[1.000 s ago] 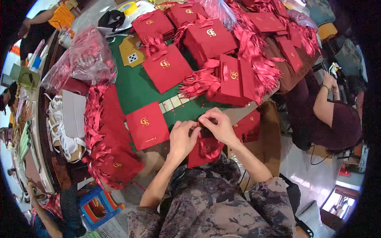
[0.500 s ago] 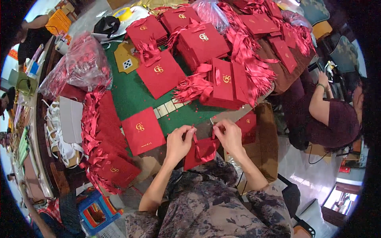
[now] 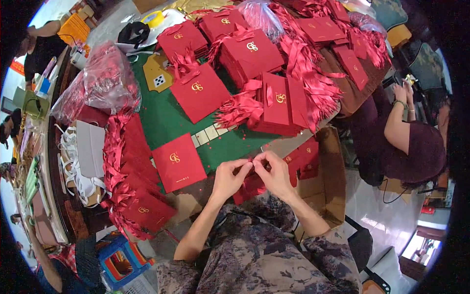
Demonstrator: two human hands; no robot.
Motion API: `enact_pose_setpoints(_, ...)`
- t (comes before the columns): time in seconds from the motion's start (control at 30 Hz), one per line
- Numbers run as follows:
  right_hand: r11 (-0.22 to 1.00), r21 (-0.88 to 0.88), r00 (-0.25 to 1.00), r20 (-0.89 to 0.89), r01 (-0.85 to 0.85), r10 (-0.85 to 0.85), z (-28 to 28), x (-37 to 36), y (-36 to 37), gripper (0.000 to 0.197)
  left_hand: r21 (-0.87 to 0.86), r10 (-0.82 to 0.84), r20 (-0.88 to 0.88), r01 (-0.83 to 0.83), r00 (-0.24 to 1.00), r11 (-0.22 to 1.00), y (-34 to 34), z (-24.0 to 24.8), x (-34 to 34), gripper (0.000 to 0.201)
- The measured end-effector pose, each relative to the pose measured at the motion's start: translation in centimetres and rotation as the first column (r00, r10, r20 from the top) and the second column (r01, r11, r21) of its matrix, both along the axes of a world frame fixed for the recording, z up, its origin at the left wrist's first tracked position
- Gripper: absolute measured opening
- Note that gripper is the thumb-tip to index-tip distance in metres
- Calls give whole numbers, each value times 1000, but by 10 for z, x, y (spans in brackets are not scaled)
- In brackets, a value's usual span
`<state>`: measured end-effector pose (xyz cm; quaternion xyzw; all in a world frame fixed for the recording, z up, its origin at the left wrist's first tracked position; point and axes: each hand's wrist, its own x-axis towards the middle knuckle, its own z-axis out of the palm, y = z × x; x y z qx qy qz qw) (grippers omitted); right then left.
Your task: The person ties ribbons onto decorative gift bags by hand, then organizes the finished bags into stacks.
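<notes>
My left hand point(image 3: 229, 180) and my right hand point(image 3: 272, 172) meet above my lap, thumbs and forefingers pinched together. Between the fingertips shows a small bit of red ribbon point(image 3: 251, 160); its exact shape is too small to make out. Just below the hands a red paper gift bag point(image 3: 248, 191) rests against my lap, partly covered by them. A flat red bag with a gold emblem point(image 3: 179, 164) lies on the table's near edge, to the left of my hands.
Stacked red bags point(image 3: 252, 54) and loose red ribbons point(image 3: 308, 73) cover much of the green tabletop point(image 3: 161, 115). A row of ribboned bags point(image 3: 142, 208) lies at left, below a clear plastic sack point(image 3: 110, 78). An open carton point(image 3: 335, 181) holds red bags. Another person point(image 3: 421, 147) sits at right.
Both hands have come together; before, they were apart with the bag's ribbon handle hanging between them. The right hand moved left and the left hand moved slightly right.
</notes>
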<state>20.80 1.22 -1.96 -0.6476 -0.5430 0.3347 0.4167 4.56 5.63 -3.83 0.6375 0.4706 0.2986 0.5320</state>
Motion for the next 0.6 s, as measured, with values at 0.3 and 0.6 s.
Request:
enact_pose_setpoints(0.3,988,-123,984,-162,-99,78,-4,12,0,16,-80,-36,-25,34,999,996,3,1,-3,18)
enact_pose_setpoints(0.6,991,-69,929,-360,-114,82,-10,15,12,14,64,-105,-71,110,992,992,-3,13,-11,38)
